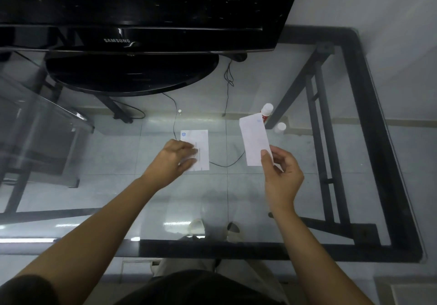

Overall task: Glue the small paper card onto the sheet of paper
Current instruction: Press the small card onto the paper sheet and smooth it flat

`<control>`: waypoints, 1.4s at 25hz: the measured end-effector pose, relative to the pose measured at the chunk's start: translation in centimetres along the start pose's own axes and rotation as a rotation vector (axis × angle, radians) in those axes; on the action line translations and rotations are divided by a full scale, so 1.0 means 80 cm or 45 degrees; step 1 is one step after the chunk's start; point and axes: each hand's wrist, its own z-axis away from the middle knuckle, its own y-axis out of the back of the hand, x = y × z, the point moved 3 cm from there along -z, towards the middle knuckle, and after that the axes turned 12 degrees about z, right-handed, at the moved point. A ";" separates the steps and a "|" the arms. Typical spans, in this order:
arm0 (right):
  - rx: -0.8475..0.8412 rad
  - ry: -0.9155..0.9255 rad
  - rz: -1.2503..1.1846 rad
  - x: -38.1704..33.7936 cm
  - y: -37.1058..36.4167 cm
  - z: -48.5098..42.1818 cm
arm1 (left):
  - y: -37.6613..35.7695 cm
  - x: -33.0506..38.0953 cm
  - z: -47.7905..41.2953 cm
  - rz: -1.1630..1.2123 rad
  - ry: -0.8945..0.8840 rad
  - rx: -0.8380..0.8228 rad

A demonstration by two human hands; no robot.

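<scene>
A white printed sheet of paper (201, 143) with a blue logo lies flat on the glass table (165, 200). My left hand (176, 158) rests on its left part, fingers spread and pressing it down. My right hand (280, 174) holds a narrow white paper card (254, 141) by its lower edge, lifted above the table to the right of the sheet. Behind the card stands a glue stick (266, 111) with a red label, partly hidden by the card. Its white cap (280, 127) sits beside it.
A black Samsung monitor (132, 32) on an oval stand (132, 72) fills the back of the table. The black table frame (369, 115) runs along the right and near edges. Cables (227, 87) and floor tiles show through the glass.
</scene>
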 end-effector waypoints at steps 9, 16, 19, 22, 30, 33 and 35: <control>0.101 0.569 0.277 -0.001 0.014 -0.006 | -0.044 0.052 -0.029 0.114 -0.118 -0.013; -0.013 1.024 0.631 -0.010 -0.019 0.008 | -0.010 0.071 -0.045 1.310 0.662 0.213; -0.057 1.163 0.757 -0.019 -0.040 0.017 | -0.010 0.086 -0.047 1.504 0.747 0.140; -0.322 1.022 0.757 -0.023 -0.056 0.026 | -0.008 0.073 -0.049 1.487 0.786 0.241; -0.537 -0.347 0.252 0.001 -0.077 -0.021 | -0.016 0.042 -0.035 1.610 0.937 0.026; -0.558 -0.424 0.266 0.012 -0.083 -0.024 | -0.024 0.032 -0.029 1.469 1.014 0.091; -0.573 -0.516 0.243 0.020 -0.085 -0.024 | -0.029 0.029 -0.026 1.352 1.051 0.211</control>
